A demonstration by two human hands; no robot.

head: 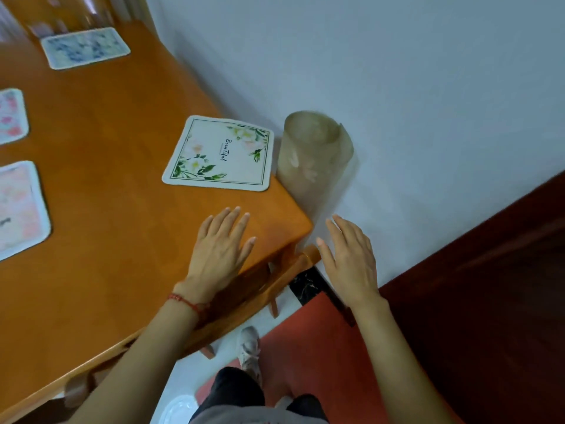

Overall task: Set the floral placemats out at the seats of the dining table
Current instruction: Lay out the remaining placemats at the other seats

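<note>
both hands open over the near right corner of the worktop (116, 166), gripping nothing: left hand (218, 255) flat, fingers straight and spread, on or just above the wood short of the corner; right hand (351, 261) off the edge, fingers straight, in the air beside the wall (397, 71). four floral placemats out flat: green-leaf placemat (218, 154) at the right edge close to the near corner, lettering at an angle; blue placemat (85, 47) toward the far edge; two pink placemats (18, 209) (12, 116) cut off along the left side of the view. rolled translucent sheet (315, 151), blurred, upright off the right edge between worktop and wall, just beside the green-leaf placemat's right side; touching it or not, impossible to tell. likely a late stage, with mats at several seats. main risk from here: a knock of the right hand against the loose roll, tipping it onto the green-leaf placemat or down behind the worktop. second risk: a sweep of the left hand forward across smooth wood, catching the mat's near edge and sliding it skew or over the right edge, so near already. third: chair (260, 289) tucked under the near corner, shoe (249, 347) on the floor close to its leg, a possible trip on the next step round. mat count against seats not checkable, far end out of view.
</note>
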